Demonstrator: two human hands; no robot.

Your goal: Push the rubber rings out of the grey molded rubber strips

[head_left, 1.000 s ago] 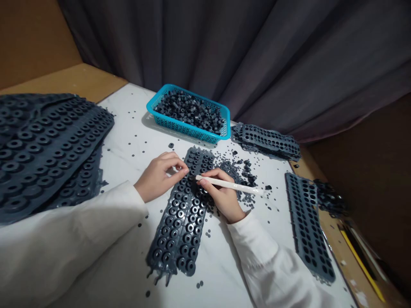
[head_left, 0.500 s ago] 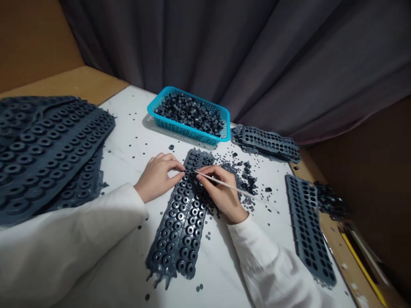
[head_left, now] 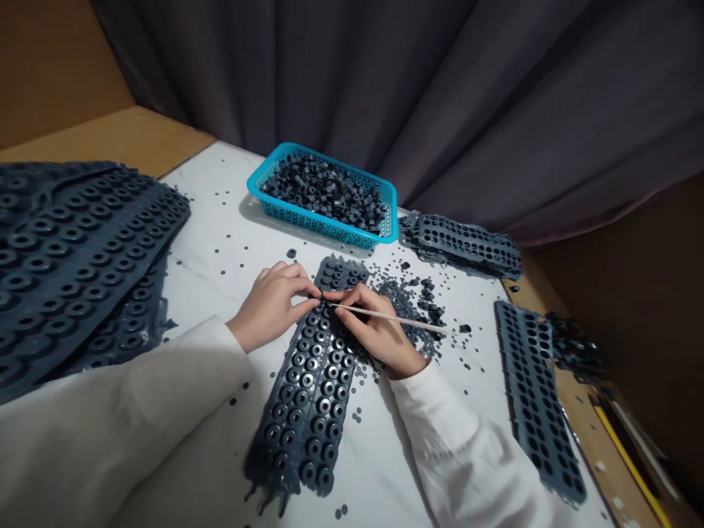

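"Where's the bumpy dark sheet [head_left: 309, 380]?"
"On the desk [head_left: 385, 455], stretching from near left to far right."
"What's over it?"
"Left hand [head_left: 276, 299] and right hand [head_left: 379, 328], at its far half. Right pinches a white stick [head_left: 408, 321]; left's fingertips nearly meet, can't tell if gripping."

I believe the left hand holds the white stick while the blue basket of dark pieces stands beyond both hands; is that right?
Not quite: the head view shows the right hand, not the left hand, holding the white stick. The blue basket of dark pieces stands beyond both hands.
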